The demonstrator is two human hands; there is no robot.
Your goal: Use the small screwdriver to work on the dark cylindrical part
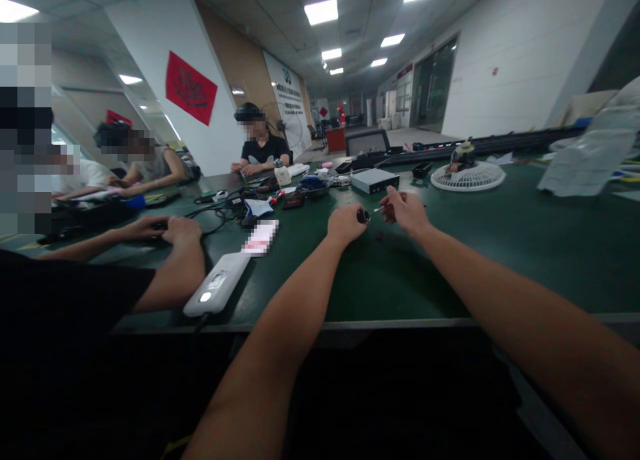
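Observation:
My left hand point(347, 225) is closed around a small black cylindrical object point(363, 216), whose round end shows at the finger side. Just to its right, my right hand point(403, 209) pinches a thin stick with a white tip point(378, 210), and the tip points at the black object without visibly touching it. Both hands are above the green table point(400, 267). A small dark piece point(379, 236) lies on the tabletop below and between them. Behind my hands sits a grey box point(375, 180).
A white fan grille point(469, 176) with a part on it lies at the right, before clear plastic wrapping point(585, 160). A white device point(217, 283), a phone point(261, 238) and black cables point(215, 213) are at left, beside a co-worker's hands point(167, 229). Other people sit farther back.

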